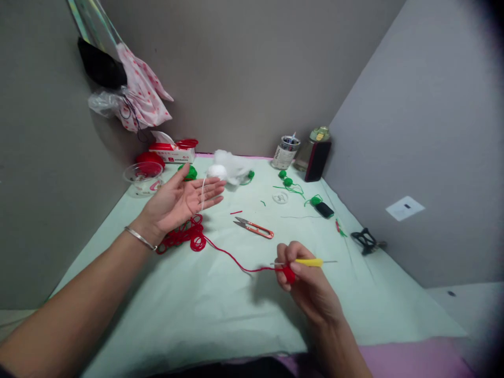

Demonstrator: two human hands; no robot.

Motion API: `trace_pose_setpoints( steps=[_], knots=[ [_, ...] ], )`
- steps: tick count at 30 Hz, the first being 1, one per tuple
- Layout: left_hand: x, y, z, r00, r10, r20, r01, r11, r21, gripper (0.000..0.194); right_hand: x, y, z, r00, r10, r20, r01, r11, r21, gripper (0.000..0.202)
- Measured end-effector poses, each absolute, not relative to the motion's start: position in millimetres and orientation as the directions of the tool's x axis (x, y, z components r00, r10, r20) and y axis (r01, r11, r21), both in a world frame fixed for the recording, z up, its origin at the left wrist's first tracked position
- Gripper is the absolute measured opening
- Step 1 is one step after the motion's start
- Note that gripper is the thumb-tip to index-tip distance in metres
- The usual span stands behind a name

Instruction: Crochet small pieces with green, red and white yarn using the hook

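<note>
My left hand point(185, 202) is palm up with its fingers stretched out. A white yarn strand point(203, 194) crosses those fingers, near a white yarn ball point(217, 171). Between the thumb and fingers of my right hand point(303, 278) are a crochet hook with a yellow handle point(309, 262) and a small red crocheted piece point(289, 274). From that piece a red yarn strand point(236, 260) runs left to a loose tangle of red yarn point(185, 233) under my left hand. Orange-handled thread snips point(255, 228) lie between my hands.
Behind are white stuffing point(232, 165), a clear tub point(144, 178), a tissue box point(173, 153), a can point(285, 152), a bottle point(305, 152) and a dark phone-like slab point(318, 161). Several green yarn pieces point(288, 181) lie right of centre, near a black clip-like object point(368, 241).
</note>
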State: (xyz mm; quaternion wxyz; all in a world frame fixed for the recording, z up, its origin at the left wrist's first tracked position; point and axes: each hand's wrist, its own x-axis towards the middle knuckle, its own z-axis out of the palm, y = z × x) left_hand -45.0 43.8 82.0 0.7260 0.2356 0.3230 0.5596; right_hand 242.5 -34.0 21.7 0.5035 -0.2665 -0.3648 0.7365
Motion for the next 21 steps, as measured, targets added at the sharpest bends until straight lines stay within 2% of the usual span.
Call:
trace_pose_setpoints(
  steps=[2,6,9,11,13,16,19,20,21],
  knots=[
    [-41,34,102,0.21,0.968,-0.135,-0.618,0.239,0.749,0.051,241,-32,24,-0.354,0.935,-0.031,-0.539,-0.231,-0.81,0.022],
    [-20,9,138,0.14,0.99,0.016,-0.625,0.075,0.777,0.038,229,-28,32,-0.386,0.921,-0.056,-0.514,-0.264,-0.816,0.025],
    [0,-6,146,0.118,0.989,0.086,-0.59,0.0,0.807,0.033,216,-28,41,-0.448,0.893,-0.038,-0.499,-0.285,-0.819,0.043],
    [6,-10,141,0.156,0.982,0.107,-0.497,-0.016,0.868,0.024,209,-30,45,-0.496,0.868,-0.023,-0.483,-0.298,-0.823,0.04],
    [1,-4,130,0.166,0.976,0.142,-0.366,-0.073,0.928,0.016,205,-33,47,-0.531,0.847,-0.015,-0.476,-0.313,-0.822,0.032],
    [-27,22,110,0.01,0.956,0.292,-0.038,-0.292,0.956,0.012,206,-35,44,-0.539,0.842,-0.025,-0.483,-0.333,-0.81,0.023],
    [-66,56,88,-0.035,0.963,0.268,0.464,-0.222,0.858,0.01,211,-36,38,-0.501,0.863,-0.07,-0.485,-0.347,-0.803,0.02],
    [-78,66,80,-0.045,0.967,0.251,0.586,-0.178,0.791,0.007,211,-35,36,-0.489,0.868,-0.084,-0.484,-0.35,-0.802,0.021],
    [-87,74,73,-0.054,0.973,0.226,0.615,-0.146,0.775,0.004,212,-35,34,-0.482,0.871,-0.094,-0.482,-0.353,-0.802,0.021]
  ],
)
